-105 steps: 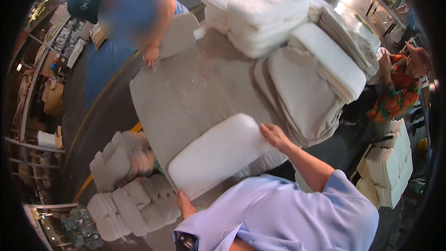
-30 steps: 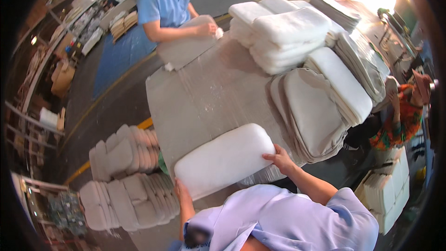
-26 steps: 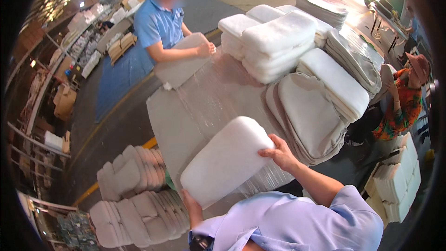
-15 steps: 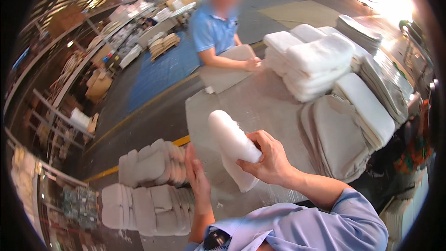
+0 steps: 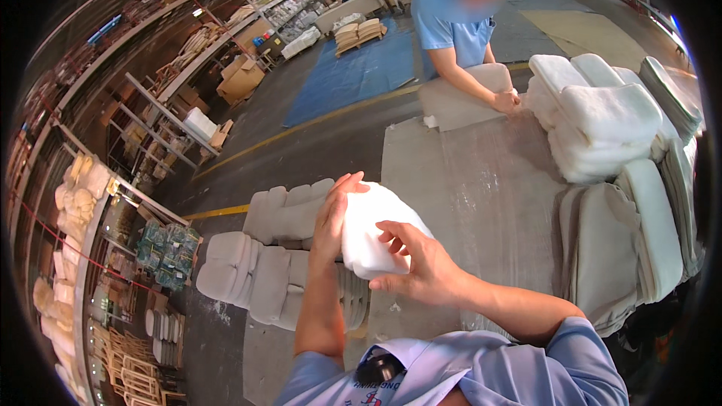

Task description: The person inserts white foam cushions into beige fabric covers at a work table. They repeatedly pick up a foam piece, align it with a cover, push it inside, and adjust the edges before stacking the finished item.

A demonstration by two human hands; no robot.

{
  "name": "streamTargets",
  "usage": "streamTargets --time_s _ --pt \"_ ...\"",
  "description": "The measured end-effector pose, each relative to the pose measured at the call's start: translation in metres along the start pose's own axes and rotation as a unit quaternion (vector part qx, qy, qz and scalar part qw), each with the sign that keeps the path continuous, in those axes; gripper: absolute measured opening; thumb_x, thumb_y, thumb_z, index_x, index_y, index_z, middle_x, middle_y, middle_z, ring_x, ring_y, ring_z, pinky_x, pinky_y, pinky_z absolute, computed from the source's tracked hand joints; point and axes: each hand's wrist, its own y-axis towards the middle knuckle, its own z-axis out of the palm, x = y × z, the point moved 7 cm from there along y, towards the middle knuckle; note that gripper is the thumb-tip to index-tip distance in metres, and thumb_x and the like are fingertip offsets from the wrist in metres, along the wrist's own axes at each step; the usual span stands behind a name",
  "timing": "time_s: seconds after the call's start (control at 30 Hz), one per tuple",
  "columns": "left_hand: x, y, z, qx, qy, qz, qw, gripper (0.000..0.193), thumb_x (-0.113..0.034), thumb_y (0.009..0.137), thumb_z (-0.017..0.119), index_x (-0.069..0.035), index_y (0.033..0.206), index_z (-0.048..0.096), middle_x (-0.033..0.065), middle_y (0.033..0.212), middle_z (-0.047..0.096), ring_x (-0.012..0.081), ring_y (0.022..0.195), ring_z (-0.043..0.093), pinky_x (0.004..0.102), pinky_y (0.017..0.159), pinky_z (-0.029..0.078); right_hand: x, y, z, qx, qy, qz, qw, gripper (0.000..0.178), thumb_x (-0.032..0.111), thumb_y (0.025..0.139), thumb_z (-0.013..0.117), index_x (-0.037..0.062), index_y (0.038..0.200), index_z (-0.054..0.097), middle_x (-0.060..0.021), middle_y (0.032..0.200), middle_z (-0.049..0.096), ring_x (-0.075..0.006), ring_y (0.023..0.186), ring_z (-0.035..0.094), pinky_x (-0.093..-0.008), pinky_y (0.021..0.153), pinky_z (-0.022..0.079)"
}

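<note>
A thick white fluffy pad (image 5: 380, 214) is held up in front of me, over the near left edge of the covered table (image 5: 481, 173). My left hand (image 5: 331, 214) lies along the pad's left side, fingers stretched up over its top edge; the thumb is hidden. At the pad's lower right corner is my right hand (image 5: 425, 259), with fingers loosely bent and apart, the thumb near the bottom edge. Whether those fingertips press on the pad is hard to see.
Across the table a person in blue (image 5: 459, 37) has a hand on a grey piece (image 5: 466, 94). White pads (image 5: 602, 120) and grey covers (image 5: 602, 248) are piled at the right. Several grey cushions (image 5: 226, 259) are stacked at lower left; shelving (image 5: 162, 94) stands beyond.
The view has swung left. My left hand has come from apart onto the pad's left side. My right hand has loosened its grip, and the pad has turned to show a broad face.
</note>
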Motion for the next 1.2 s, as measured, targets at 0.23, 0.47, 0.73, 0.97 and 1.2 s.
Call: streamTargets --time_s 0.23,0.47,0.73,0.97,1.2 --pt "-0.012 -0.018 -0.017 -0.017 0.000 -0.064 0.998 0.076 -0.057 0.112 0.041 -0.005 0.167 0.036 0.0177 0.170 0.037 0.0308 0.162 0.025 0.0435 0.131 0.020 -0.011 -0.006 0.036 0.072 0.020 -0.076 0.994 0.072 0.021 0.089 0.087 0.0032 0.150 0.053 -0.0170 0.147 0.057 -0.0333 0.127 0.064 -0.0461 0.105 0.055" --pt "-0.005 -0.022 -0.032 0.054 0.301 -0.128 0.943 0.068 -0.049 0.113 0.044 -0.010 0.168 0.036 0.0162 0.178 0.024 0.0314 0.166 0.017 0.0434 0.133 0.015 -0.014 -0.017 0.063 0.076 -0.078 -0.172 0.979 0.078 0.017 0.087 0.083 -0.0022 0.153 0.048 -0.0202 0.159 0.048 -0.0380 0.135 0.057 -0.0458 0.114 0.048" --pt "0.000 -0.018 -0.015 0.058 0.552 -0.134 0.821 0.062 -0.046 0.114 0.043 -0.008 0.163 0.044 0.0184 0.175 0.028 0.0411 0.163 0.020 0.0494 0.132 0.020 -0.019 -0.015 0.082 0.046 -0.101 -0.194 0.975 0.082 0.016 0.082 0.085 -0.0012 0.153 0.049 -0.0187 0.156 0.051 -0.0371 0.132 0.058 -0.0453 0.112 0.048" --pt "0.008 -0.018 -0.044 -0.101 -0.259 -0.105 0.955 0.070 -0.053 0.115 0.037 -0.002 0.163 0.040 0.0173 0.174 0.031 0.0323 0.160 0.030 0.0455 0.130 0.024 -0.006 -0.010 0.059 -0.056 -0.149 -0.188 0.969 0.055 0.001 0.078 0.080 0.0042 0.131 0.062 -0.0156 0.135 0.062 -0.0374 0.115 0.063 -0.0460 0.099 0.054" --pt "0.032 -0.035 -0.034 -0.094 -0.267 -0.045 0.958 0.064 -0.043 0.116 0.037 -0.002 0.165 0.038 0.0145 0.173 0.035 0.0254 0.160 0.030 0.0421 0.131 0.020 -0.006 -0.008 0.038 -0.081 -0.157 -0.166 0.970 0.049 -0.001 0.080 0.076 0.0049 0.128 0.065 -0.0145 0.129 0.068 -0.0380 0.112 0.065 -0.0468 0.099 0.056"
